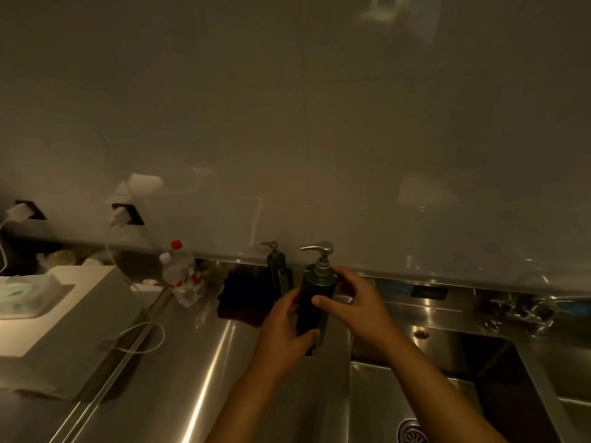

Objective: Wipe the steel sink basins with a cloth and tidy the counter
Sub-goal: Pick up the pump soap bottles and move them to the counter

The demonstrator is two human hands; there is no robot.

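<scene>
I hold a dark green pump bottle (315, 298) with a silver pump head upright above the steel counter (179, 362). My left hand (287, 330) grips its lower body, thumb across the front. My right hand (355, 302) holds its upper body near the shoulder. A second, smaller dark pump bottle (277, 270) stands behind it by the wall. A dark folded cloth (243, 298) lies on the counter left of the bottles. The steel sink basin (463, 362) opens at the lower right, its drain (412, 431) at the bottom edge.
A clear plastic bottle with a red cap (180, 276) stands left of the cloth. A white box (60, 308) with a wipes pack (22, 295) on it fills the left counter. White cables (140, 337) run to wall sockets. Tap fittings (518, 310) sit at the right.
</scene>
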